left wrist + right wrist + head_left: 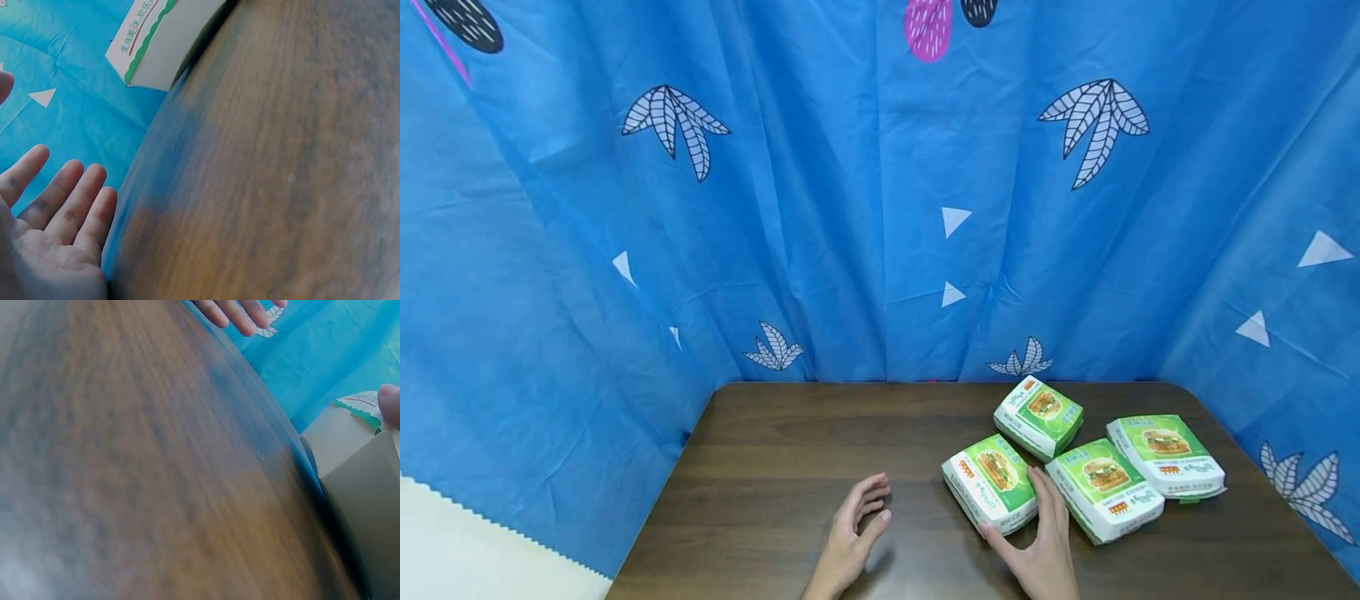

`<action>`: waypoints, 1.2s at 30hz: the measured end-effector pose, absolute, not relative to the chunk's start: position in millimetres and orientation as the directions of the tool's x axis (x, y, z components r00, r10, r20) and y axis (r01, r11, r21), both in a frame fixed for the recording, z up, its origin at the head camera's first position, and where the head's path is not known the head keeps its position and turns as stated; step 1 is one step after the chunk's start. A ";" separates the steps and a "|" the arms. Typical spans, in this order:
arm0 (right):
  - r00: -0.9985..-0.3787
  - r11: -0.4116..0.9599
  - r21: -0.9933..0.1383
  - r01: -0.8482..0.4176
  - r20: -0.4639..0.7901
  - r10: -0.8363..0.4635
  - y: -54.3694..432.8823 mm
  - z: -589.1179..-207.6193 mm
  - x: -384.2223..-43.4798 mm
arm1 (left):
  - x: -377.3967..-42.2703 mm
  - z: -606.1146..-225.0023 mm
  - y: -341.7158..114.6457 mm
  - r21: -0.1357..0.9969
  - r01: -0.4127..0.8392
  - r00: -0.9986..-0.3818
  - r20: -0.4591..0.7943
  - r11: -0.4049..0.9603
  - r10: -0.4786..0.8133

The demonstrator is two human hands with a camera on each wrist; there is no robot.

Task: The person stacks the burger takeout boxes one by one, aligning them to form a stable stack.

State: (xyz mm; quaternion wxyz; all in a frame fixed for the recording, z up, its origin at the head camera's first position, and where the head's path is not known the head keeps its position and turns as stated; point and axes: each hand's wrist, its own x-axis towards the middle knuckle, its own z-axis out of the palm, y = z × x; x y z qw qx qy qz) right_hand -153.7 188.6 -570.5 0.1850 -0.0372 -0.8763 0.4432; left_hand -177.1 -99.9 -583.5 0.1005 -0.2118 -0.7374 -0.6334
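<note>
Four green-and-white burger boxes are on the table. My right hand (1043, 550) spans the near-left burger box (992, 483), its thumb at the front edge and its fingers along the right side. In the right wrist view the thumb (390, 407) lies against the top of that box's pale wall (359, 487). To the left, my left hand (850, 533) hovers over the wood with nothing in it, fingers loosely bent and thumb apart. The left wrist view shows its palm and spread fingers (75, 206), with a white box side (169, 50) farther off.
Beside the held box stands another burger box (1105, 487), with a third (1167, 454) at the far right and a fourth (1041, 415) behind. The dark wooden table (775, 467) ends at a blue patterned curtain (820, 208).
</note>
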 end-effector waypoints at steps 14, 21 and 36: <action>-0.927 0.610 -0.784 -0.117 0.307 0.217 190.3 -572.7 -148.9 | -171.7 -584.7 -99.9 0.881 0.465 -0.877 0.444 0.092 0.181; -0.925 0.585 -0.796 -0.152 0.323 0.200 191.2 -570.1 -150.5 | -171.2 -581.2 -98.3 0.880 0.467 -0.875 0.448 0.081 0.185; -0.908 0.572 -0.782 -0.247 0.393 0.144 188.4 -573.0 -151.6 | -180.6 -580.6 -100.7 0.884 0.463 -0.874 0.443 0.063 0.198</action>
